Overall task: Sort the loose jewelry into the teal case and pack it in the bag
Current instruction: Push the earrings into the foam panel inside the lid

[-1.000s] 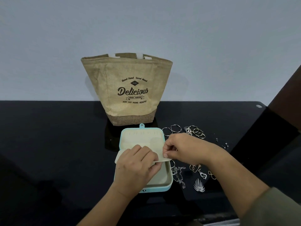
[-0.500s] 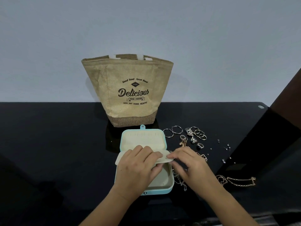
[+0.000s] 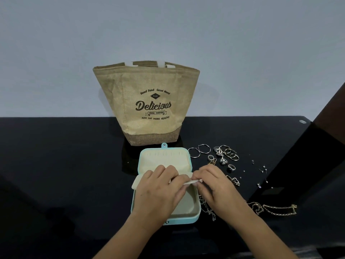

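Hands at work over an open teal case [image 3: 194,216] near the front edge of a black tabletop [image 3: 65,165], midway along it, as a person sorts loose jewelry. The left hand [image 3: 160,189] lies across the case's cream flap [image 3: 137,182], fingers curled over it and gripping its edge. The right hand [image 3: 214,186] pinches the flap's right end between thumb and fingertips; a small glint there may be a stud or earring being fixed to the flap, though it is too small to tell. Most of the pieces lie on the tabletop, just right of the case and toward the right edge: hoops [image 3: 198,151], rings [image 3: 230,155], studs [image 3: 263,170], a heart pendant [image 3: 236,181] and a gold chain [image 3: 276,210]. The bag [image 3: 147,103] stands upright and open-topped at the back edge, directly behind the case. Sorting appears to be at an early stage, with the tray under the flap showing bare lining where visible. The next move would likely call for a fine pinch on one small piece at a time, the left hand steadying the flap, and care not to scatter the tiny studs or tangle the chain.
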`<state>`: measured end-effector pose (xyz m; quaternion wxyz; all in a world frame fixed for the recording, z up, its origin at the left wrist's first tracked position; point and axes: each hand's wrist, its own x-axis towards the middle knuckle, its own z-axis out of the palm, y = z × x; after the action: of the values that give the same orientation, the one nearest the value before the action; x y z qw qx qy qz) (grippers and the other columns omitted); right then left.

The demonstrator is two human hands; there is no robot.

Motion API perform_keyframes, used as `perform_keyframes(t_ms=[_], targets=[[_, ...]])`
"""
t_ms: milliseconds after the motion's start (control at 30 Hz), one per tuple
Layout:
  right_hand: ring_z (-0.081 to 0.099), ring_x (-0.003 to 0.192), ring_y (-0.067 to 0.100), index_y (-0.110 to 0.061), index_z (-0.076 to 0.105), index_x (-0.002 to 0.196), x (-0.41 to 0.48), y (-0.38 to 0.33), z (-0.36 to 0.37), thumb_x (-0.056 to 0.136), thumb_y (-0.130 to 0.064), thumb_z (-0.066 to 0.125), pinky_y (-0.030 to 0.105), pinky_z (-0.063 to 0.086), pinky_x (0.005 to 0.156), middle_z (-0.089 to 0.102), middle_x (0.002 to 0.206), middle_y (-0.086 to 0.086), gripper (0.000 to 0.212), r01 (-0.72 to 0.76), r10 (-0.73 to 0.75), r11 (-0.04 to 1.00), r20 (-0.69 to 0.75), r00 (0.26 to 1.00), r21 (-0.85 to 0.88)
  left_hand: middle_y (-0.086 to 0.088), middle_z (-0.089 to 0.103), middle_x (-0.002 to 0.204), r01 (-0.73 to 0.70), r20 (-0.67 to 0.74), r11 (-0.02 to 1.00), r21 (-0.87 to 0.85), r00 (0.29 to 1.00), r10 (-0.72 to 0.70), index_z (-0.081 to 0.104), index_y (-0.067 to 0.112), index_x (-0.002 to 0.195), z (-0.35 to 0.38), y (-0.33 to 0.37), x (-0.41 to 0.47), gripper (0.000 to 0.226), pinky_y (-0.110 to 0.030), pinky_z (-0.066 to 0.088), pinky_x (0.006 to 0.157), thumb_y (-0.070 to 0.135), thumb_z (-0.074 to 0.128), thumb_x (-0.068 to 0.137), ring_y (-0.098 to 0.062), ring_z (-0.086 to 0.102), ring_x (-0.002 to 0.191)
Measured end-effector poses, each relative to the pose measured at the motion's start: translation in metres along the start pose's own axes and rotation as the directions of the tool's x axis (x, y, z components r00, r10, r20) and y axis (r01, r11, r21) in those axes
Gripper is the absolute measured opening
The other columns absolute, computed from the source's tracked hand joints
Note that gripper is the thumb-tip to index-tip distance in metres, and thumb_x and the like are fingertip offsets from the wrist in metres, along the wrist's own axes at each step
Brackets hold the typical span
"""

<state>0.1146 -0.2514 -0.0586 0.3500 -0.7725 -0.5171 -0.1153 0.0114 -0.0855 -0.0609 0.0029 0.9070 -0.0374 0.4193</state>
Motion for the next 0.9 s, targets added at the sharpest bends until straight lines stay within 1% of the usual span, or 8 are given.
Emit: perform_keyframes(t_ms=[100, 167, 267, 333, 500, 700, 800, 900], targets=[[0.057, 0.09, 0.007, -0.019, 0.064, 0.094, 0.011, -0.002, 0.0, 0.095, -0.018, 0.058, 0.014, 0.043, 0.077, 0.057, 0.095, -0.015, 0.006, -0.167, 0.178, 0.967, -0.044, 0.983, 0.192, 0.01, 0.06, 0.086, 0.169, 0.037, 0.986, 0.004, 0.985, -0.169, 0.067, 0.027, 0.096, -0.009, -0.011, 0.005, 0.03, -0.031, 0.036, 0.067, 0.055, 0.057, 0.09, -0.014, 0.053, 0.074], [0.059, 0.083, 0.008, -0.023, 0.065, 0.09, 0.024, 0.0, 0.001, 0.093, -0.017, 0.06, 0.022, 0.048, 0.072, 0.063, 0.089, -0.013, 0.009, -0.317, 0.343, 0.896, -0.031, 0.939, 0.31, 0.011, 0.059, 0.097, 0.308, 0.079, 0.951, -0.009, 0.949, -0.306, 0.062, 0.026, 0.105, -0.014, -0.025, 0.01, 0.035, -0.033, 0.038, 0.075, 0.056, 0.053, 0.089, -0.013, 0.052, 0.085], [0.064, 0.081, 0.008, -0.027, 0.065, 0.089, 0.049, 0.006, 0.008, 0.092, -0.016, 0.062, 0.035, 0.055, 0.078, 0.068, 0.085, -0.011, 0.012, -0.432, 0.495, 0.767, -0.009, 0.869, 0.475, 0.01, 0.055, 0.106, 0.374, 0.173, 0.913, -0.163, 0.922, -0.347, 0.06, 0.023, 0.116, -0.009, -0.052, 0.013, 0.025, -0.03, 0.047, 0.082, 0.026, 0.058, 0.091, -0.011, 0.048, 0.096], [0.065, 0.082, 0.01, -0.029, 0.066, 0.092, 0.064, 0.013, 0.015, 0.09, -0.013, 0.064, 0.04, 0.056, 0.08, 0.069, 0.083, -0.008, 0.015, -0.452, 0.545, 0.717, -0.023, 0.838, 0.53, 0.011, 0.053, 0.107, 0.403, 0.244, 0.889, -0.218, 0.904, -0.351, 0.061, 0.022, 0.124, -0.001, -0.067, 0.019, 0.038, -0.02, 0.043, 0.085, 0.01, 0.064, 0.089, -0.011, 0.047, 0.098], [0.066, 0.081, 0.012, -0.038, 0.068, 0.087, 0.084, 0.029, 0.032, 0.09, -0.018, 0.065, 0.041, 0.055, 0.08, 0.069, 0.08, -0.006, 0.02, -0.552, 0.639, 0.661, 0.002, 0.769, 0.508, 0.021, 0.046, 0.107, 0.533, 0.396, 0.774, -0.341, 0.829, -0.395, 0.053, 0.029, 0.136, 0.02, -0.086, 0.033, 0.045, -0.008, 0.035, 0.084, 0.013, 0.058, 0.095, -0.004, 0.045, 0.104], [0.066, 0.081, 0.01, -0.033, 0.07, 0.09, 0.082, 0.042, 0.038, 0.09, -0.021, 0.066, 0.037, 0.055, 0.081, 0.07, 0.082, -0.006, 0.014, -0.615, 0.689, 0.622, 0.035, 0.724, 0.484, 0.021, 0.046, 0.11, 0.598, 0.498, 0.721, -0.351, 0.771, -0.397, 0.049, 0.027, 0.139, 0.04, -0.093, 0.03, 0.044, -0.023, 0.042, 0.093, 0.018, 0.056, 0.097, -0.009, 0.048, 0.101], [0.062, 0.085, 0.002, -0.031, 0.067, 0.106, 0.076, 0.042, 0.037, 0.091, -0.027, 0.063, 0.025, 0.053, 0.081, 0.067, 0.09, -0.011, 0.015, -0.642, 0.682, 0.657, 0.051, 0.729, 0.395, 0.017, 0.045, 0.126, 0.598, 0.494, 0.778, -0.194, 0.744, -0.45, 0.043, 0.029, 0.144, 0.044, -0.089, 0.031, 0.046, -0.034, 0.032, 0.106, 0.028, 0.049, 0.099, -0.008, 0.034, 0.116], [0.058, 0.083, -0.004, -0.034, 0.062, 0.114, 0.062, 0.038, 0.03, 0.091, -0.025, 0.062, 0.011, 0.044, 0.074, 0.061, 0.096, -0.014, 0.024, -0.627, 0.647, 0.733, 0.015, 0.763, 0.262, 0.011, 0.044, 0.136, 0.539, 0.404, 0.841, -0.052, 0.781, -0.476, 0.047, 0.03, 0.141, 0.044, -0.065, 0.037, 0.045, -0.041, 0.028, 0.103, 0.039, 0.045, 0.097, -0.014, 0.027, 0.123]])
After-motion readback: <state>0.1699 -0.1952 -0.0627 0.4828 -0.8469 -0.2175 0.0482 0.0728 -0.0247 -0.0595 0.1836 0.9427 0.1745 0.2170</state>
